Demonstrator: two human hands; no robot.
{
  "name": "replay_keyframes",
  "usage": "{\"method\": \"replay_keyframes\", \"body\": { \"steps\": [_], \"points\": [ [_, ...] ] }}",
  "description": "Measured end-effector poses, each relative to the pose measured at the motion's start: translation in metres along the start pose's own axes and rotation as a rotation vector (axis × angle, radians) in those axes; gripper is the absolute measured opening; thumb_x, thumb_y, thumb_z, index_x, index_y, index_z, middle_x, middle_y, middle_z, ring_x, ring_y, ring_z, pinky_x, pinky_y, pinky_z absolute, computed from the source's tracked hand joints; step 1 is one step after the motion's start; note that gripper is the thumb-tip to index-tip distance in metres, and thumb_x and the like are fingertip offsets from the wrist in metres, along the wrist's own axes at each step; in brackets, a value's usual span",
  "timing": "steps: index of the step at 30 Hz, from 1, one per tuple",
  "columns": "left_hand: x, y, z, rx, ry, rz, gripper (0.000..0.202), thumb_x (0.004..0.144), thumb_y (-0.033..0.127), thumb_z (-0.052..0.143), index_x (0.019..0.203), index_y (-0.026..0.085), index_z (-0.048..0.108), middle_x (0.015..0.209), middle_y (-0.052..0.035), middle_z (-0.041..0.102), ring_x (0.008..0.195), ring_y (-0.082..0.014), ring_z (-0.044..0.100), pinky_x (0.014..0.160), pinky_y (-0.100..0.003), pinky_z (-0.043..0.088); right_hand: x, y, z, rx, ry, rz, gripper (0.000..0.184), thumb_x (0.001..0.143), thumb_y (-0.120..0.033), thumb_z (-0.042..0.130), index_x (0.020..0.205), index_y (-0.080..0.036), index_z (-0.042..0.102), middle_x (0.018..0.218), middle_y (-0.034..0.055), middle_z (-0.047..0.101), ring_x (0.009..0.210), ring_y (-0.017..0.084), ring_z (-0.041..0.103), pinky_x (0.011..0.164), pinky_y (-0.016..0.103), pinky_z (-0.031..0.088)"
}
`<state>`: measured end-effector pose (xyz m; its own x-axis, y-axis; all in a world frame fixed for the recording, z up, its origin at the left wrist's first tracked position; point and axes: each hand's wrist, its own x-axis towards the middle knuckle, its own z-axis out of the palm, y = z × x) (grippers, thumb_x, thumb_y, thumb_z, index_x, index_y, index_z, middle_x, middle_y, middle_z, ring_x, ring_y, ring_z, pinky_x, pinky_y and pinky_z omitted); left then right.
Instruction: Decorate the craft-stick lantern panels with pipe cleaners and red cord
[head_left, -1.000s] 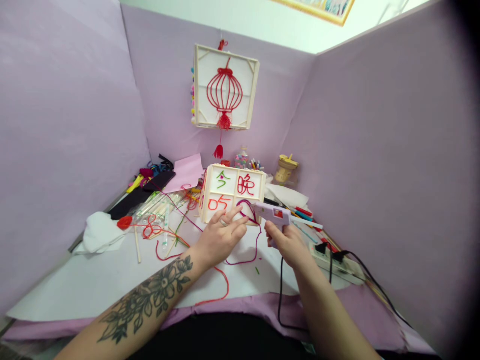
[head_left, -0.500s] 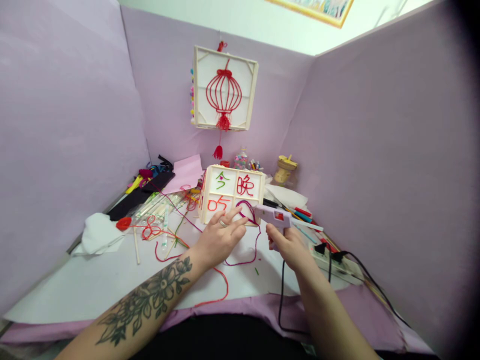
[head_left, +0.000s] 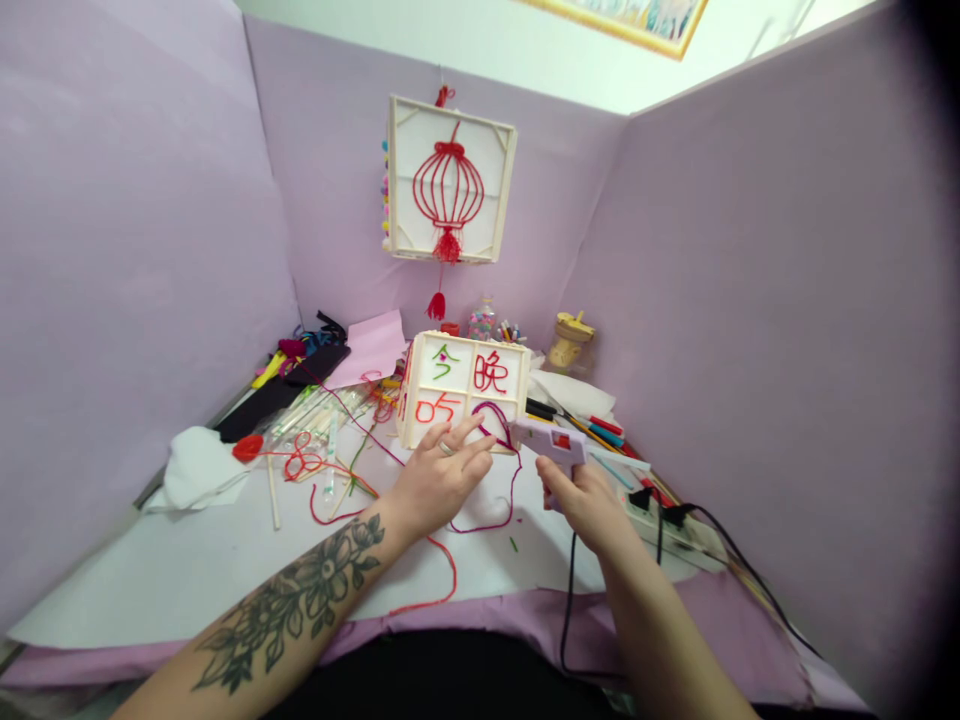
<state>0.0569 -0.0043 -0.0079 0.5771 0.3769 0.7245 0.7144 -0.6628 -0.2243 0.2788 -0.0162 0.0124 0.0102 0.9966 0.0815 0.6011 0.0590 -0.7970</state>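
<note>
A person works with two bare hands at a cluttered craft table [head_left: 217, 575], where a white, wood-framed box [head_left: 471, 372] stands tilted near the center, its face split into four panels. The left hand [head_left: 439, 480], a ring on one finger and a floral tattoo along the forearm, reaches to the lower right panel with its fingers spread, fingertips over a loop of purple yarn [head_left: 491, 405]; how firmly they press cannot be told. The right hand [head_left: 585, 490] is wrapped around the grip of a pale purple glue gun [head_left: 551, 440], its nozzle by the right edge of the same panel, though whether it touches cannot be told. A white stick juts from the gun's rear, and a black cord [head_left: 568, 620] hangs below. The other three panels bear yarn characters in green, red and orange. Purple yarn trails across the white table covering in front of the box. At left lie a red ball of yarn [head_left: 246, 448], a white cloth [head_left: 199, 470] and a pink sheet [head_left: 369, 345]; at right, a power strip [head_left: 679, 530] with black plugs. Above hangs a second framed box [head_left: 450, 190] decorated with a red lantern.
</note>
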Motion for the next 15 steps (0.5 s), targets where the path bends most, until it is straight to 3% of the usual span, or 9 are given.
{"method": "replay_keyframes", "body": {
  "steps": [15],
  "points": [
    [-0.0010,0.0005,-0.0001,0.028,-0.030,-0.008,0.025,0.097,0.016,0.038,0.099,0.021,0.063,0.119,-0.0034,0.069,0.132,-0.0176,0.046,0.107,-0.037,0.027,-0.0039,0.0055,0.0005,0.039,0.024,-0.057,0.037,0.078,-0.055,0.053,0.076,-0.019,0.060,0.060,0.0026,0.060,0.050,0.017,0.056,0.048,0.027,0.043]
  ]
}}
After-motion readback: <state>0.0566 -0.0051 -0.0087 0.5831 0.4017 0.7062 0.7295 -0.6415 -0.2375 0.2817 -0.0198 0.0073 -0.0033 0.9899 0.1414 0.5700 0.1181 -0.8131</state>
